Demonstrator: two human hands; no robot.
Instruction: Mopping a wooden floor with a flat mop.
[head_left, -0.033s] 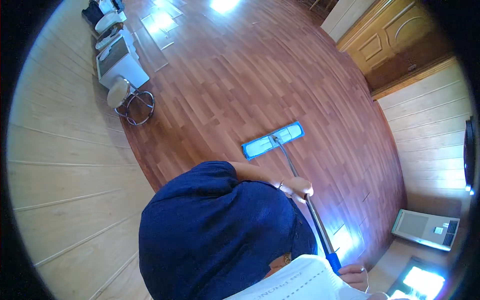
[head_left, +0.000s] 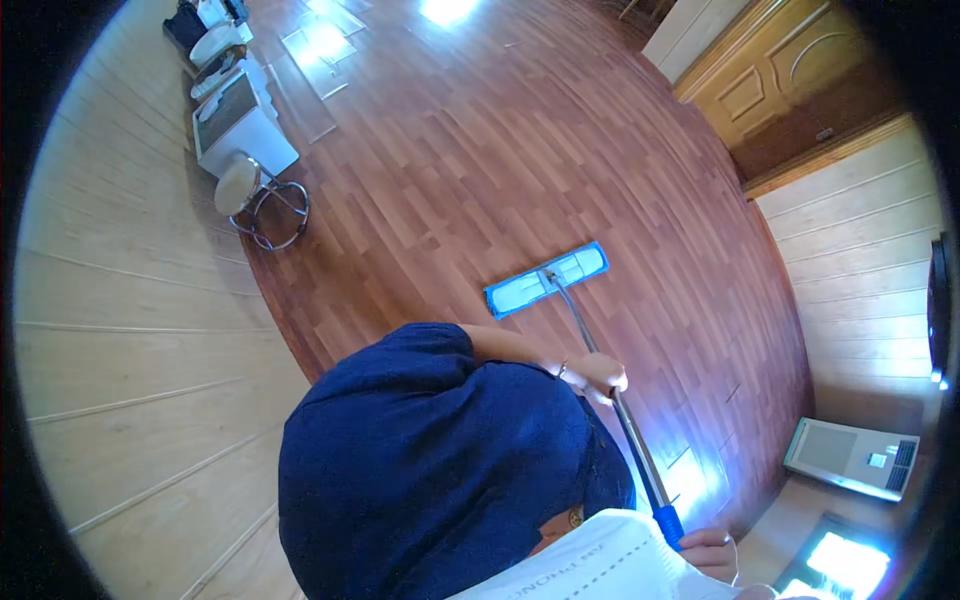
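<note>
A flat mop with a blue-edged, pale rectangular head [head_left: 547,281] lies against the wood-look floor ahead of me. Its metal pole [head_left: 640,450] slants from the head back toward my lower right. Midway along the pole, my left hand [head_left: 600,374] is wrapped round it, with a bracelet on the wrist and a dark blue sleeve [head_left: 430,440] above. At the near end, the fingers of my right hand [head_left: 708,554] close around the pole by its blue grip [head_left: 668,524]. White printed fabric [head_left: 590,565] partly covers the view there.
A round stool [head_left: 240,187] with chrome legs stands by the left wall, beside a white cabinet [head_left: 245,125]. A wooden door [head_left: 770,80] is at the upper right. Along the right side are a wall-side white appliance [head_left: 853,459] and a bright window [head_left: 848,565].
</note>
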